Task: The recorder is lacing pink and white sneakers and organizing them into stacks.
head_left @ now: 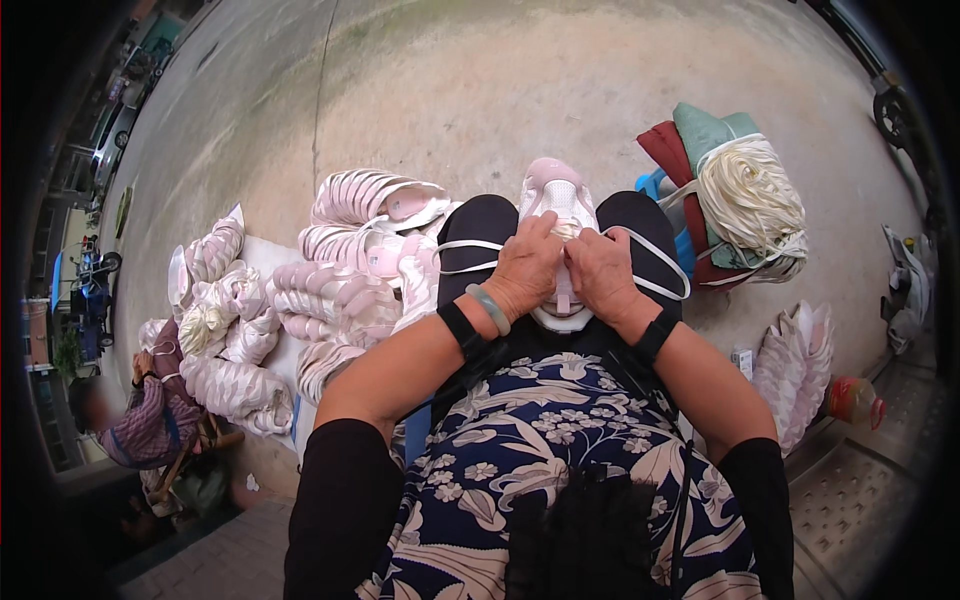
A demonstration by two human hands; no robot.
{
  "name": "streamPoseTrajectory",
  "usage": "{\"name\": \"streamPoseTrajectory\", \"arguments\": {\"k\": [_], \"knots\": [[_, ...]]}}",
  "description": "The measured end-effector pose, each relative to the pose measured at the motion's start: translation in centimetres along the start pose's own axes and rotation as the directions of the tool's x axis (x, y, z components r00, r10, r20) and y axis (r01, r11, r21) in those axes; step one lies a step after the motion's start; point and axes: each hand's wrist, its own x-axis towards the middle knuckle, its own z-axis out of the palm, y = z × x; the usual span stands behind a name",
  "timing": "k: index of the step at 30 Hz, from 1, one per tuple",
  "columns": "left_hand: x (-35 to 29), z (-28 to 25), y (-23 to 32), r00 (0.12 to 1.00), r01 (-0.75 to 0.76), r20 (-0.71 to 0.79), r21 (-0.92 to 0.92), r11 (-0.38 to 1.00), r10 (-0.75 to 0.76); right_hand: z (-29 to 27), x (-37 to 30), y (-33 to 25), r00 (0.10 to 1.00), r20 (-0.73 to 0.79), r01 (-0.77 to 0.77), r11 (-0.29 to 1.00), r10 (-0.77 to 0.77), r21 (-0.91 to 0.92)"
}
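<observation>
A pink and white shoe (553,182) rests on my lap between my knees, its toe pointing away from me. A white shoelace (668,262) runs from its front, looping out to both sides over my dark trousers. My left hand (530,264) bends over the left side of the lacing, fingers pinched on the lace. Close beside it, my right hand (603,277) is closed on the lace at the right side. The fingertips meet near the middle of the shoe, so the eyelets under them are hidden.
Bundled pink and white shoe parts (335,300) crowd a pale table at my left. A hank of cream laces (752,200) sits on green and red cloth at right. More shoe parts (795,370) and a plastic bottle (853,402) are at lower right. Another person (150,425) sits far left.
</observation>
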Motion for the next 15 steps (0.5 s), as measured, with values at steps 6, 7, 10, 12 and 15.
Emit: {"name": "streamPoseTrajectory", "arguments": {"k": [6,7,10,12,15], "knots": [[-0.3,0.2,-0.2,0.998,-0.02,-0.059,-0.06,0.998,0.016,-0.5,0.1,-1.0,0.995,0.095,-0.022,0.995,0.031,-0.094],[-0.5,0.4,-0.2,0.997,-0.023,-0.074,-0.08,0.997,0.017,-0.6,0.0,-1.0,0.995,0.094,-0.033,0.995,0.041,-0.089],[-0.6,0.2,-0.7,0.999,0.005,-0.049,-0.15,0.989,-0.013,-1.2,-0.2,-0.7,0.99,0.115,-0.073,0.993,0.083,-0.09],[-0.6,-0.3,-0.8,0.999,-0.031,-0.036,-0.11,0.993,0.027,-2.2,-0.8,-0.1,0.994,0.087,-0.058,0.994,0.066,-0.09],[-0.8,-1.4,-0.3,0.996,-0.086,-0.026,-0.03,0.996,0.085,-4.7,-2.2,1.1,0.993,0.024,-0.112,0.994,0.112,-0.007]]}}
